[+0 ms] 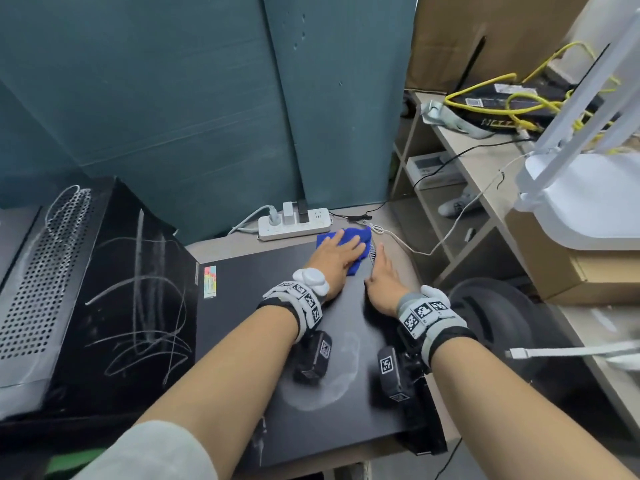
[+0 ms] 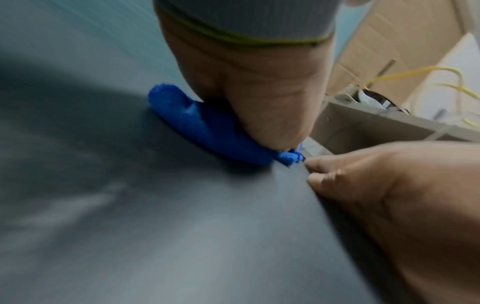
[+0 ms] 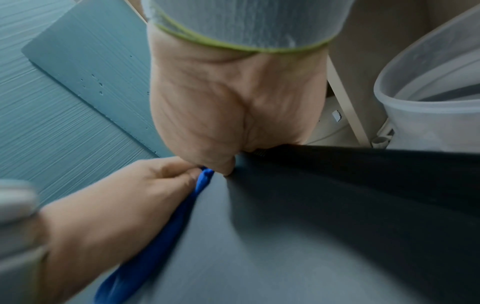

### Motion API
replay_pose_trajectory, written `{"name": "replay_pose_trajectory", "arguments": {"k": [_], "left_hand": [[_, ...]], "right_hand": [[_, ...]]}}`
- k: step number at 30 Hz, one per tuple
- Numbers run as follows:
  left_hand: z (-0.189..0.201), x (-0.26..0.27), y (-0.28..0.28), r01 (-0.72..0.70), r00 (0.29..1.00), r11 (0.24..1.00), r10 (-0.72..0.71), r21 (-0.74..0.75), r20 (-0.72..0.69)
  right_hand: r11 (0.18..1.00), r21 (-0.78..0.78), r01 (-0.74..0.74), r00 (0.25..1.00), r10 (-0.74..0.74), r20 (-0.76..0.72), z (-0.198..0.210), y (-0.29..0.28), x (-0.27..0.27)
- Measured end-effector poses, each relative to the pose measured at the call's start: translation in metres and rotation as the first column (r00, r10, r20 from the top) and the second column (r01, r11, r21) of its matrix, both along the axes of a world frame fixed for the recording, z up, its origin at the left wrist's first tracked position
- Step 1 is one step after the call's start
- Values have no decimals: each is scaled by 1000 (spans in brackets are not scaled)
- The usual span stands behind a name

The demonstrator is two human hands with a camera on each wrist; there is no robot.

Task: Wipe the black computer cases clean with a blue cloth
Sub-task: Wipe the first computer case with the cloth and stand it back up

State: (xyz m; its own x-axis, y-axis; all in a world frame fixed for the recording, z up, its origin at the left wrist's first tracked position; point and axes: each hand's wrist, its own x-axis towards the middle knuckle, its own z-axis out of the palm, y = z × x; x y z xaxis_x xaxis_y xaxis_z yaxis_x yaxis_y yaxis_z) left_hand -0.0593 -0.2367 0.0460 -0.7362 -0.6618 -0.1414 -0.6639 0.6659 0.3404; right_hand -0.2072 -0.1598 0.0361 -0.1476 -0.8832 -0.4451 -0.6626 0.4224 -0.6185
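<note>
A black computer case [image 1: 277, 341] lies flat on the desk, with a dusty smear near its front. My left hand [image 1: 337, 252] lies flat, fingers straight, pressing a blue cloth [image 1: 356, 237] onto the case's far right corner. My right hand [image 1: 381, 268] rests open along the case's right edge, thumb on top. The left wrist view shows my left hand [image 2: 259, 92] on the bunched cloth [image 2: 207, 131], with my right hand [image 2: 389, 185] beside it. A second black case [image 1: 138, 289], marked with white dust scribbles, stands at the left.
A white power strip [image 1: 294, 221] with plugs sits just behind the cloth, and a white cable [image 1: 408, 247] trails right. Shelves [image 1: 485, 168] with yellow cables, a white device [image 1: 588, 202] and a cardboard box [image 1: 588, 271] crowd the right. A teal wall panel [image 1: 173, 98] stands behind.
</note>
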Motion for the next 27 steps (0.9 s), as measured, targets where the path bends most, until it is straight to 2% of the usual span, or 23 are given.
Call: {"name": "replay_pose_trajectory", "arguments": {"k": [4,8,10,12,14,17,19,21,23,25,27], "left_hand": [[5,-16,-8,-77,997,996,78,-36,8],[3,-2,20,73,977,997,-70,6,-202],[-4,12,28,153,959,988,-143,21,-243],[-11,27,16,101,975,995,-93,28,-201],[-9,32,1,-56,984,998,60,27,-170],[2,14,4,-213,975,975,207,-70,-73],[-1,-2,19,-157,984,986,152,-57,-88],[-10,-10,33,-15,992,1000,15,2,-127],[-17,0,42,45,985,999,-41,22,-165],[-21,20,43,34,982,999,-28,27,-186],[-22,54,41,-70,976,997,73,18,-206]], "right_hand": [[1000,1,11,1000,-11,-18,-2,2,2],[999,-30,14,1000,-15,-14,-4,5,2],[1000,-17,13,1000,-13,-8,-2,7,3],[1000,-3,3,999,-3,-36,-2,9,3],[1000,-2,11,998,-11,-64,-2,10,4],[1000,4,2,998,-2,-62,-2,14,4],[1000,5,-16,998,16,-59,-1,14,4],[1000,10,-11,999,11,-31,0,13,2],[1000,11,-18,1000,18,-24,0,14,3],[1000,22,-16,997,17,-78,0,16,2],[999,45,-23,989,29,-142,3,15,4]]}}
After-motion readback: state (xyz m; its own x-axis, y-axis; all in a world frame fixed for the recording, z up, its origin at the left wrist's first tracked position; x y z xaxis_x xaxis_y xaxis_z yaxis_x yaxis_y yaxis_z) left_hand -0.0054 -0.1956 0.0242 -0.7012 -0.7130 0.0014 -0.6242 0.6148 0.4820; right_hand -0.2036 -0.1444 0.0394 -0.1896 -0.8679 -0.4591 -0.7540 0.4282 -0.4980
